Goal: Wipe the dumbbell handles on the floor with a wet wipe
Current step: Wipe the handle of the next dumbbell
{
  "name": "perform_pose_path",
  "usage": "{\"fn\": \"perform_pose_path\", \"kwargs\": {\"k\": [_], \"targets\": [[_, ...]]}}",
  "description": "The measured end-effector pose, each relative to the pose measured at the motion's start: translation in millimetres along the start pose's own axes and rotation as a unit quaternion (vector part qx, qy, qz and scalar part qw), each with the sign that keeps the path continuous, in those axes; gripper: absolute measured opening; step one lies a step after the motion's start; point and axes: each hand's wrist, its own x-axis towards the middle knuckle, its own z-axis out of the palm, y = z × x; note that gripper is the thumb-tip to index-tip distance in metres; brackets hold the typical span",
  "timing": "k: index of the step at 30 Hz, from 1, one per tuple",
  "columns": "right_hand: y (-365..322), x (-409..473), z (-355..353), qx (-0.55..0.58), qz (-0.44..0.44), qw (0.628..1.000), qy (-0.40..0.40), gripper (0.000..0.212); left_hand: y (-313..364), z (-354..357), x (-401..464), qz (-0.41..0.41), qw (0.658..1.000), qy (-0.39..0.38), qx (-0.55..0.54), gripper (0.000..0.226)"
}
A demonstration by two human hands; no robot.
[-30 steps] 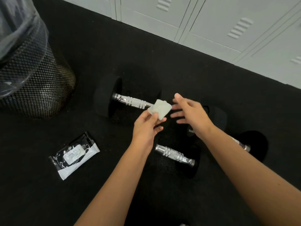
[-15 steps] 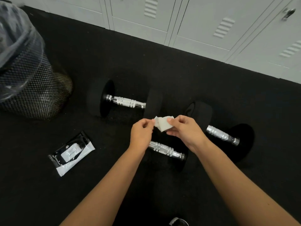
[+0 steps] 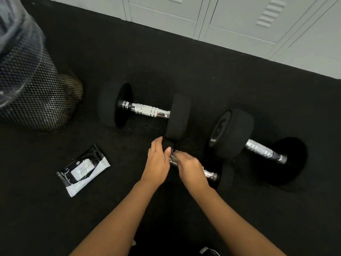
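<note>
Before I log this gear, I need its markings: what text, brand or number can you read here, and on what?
Nothing is readable.
Wipes packet: white label, print too small.
Right dumbbell's end face: pale logo and small mark, blurred.
Lockers: no visible numbers.

Your hands meet over the nearest dumbbell (image 3: 210, 175). Behind it lie a second dumbbell (image 3: 145, 109) and, to the right, a third dumbbell (image 3: 262, 150). The wipes pack (image 3: 83, 170) lies left of your hands, the mesh bin (image 3: 35, 97) behind it, the lockers (image 3: 239, 17) farthest back.
</note>
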Motion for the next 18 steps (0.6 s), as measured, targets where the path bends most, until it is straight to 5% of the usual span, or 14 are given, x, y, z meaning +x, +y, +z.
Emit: {"fn": "perform_pose_path", "kwargs": {"k": [4, 9, 14, 18], "targets": [[14.2, -18.0, 6.1, -0.064, -0.091, 0.994, 0.006, 0.049, 1.3, -3.4, 4.5, -0.047, 0.997, -0.043, -0.045, 0.051], [7.1, 0.5, 5.3, -0.047, -0.016, 0.999, -0.014, 0.057, 1.2, -4.2, 6.0, -0.046, 0.997, -0.049, -0.038, 0.052], [14.1, -13.4, 3.8, -0.100, -0.088, 0.991, -0.006, 0.062, 0.7, -5.7, 7.8, -0.051, 0.996, -0.058, -0.036, 0.051], [16.2, -7.7, -4.0, -0.101, -0.026, 0.994, -0.020, 0.063, 0.7, -4.3, 8.1, -0.046, 0.997, -0.053, -0.029, 0.051]]}}
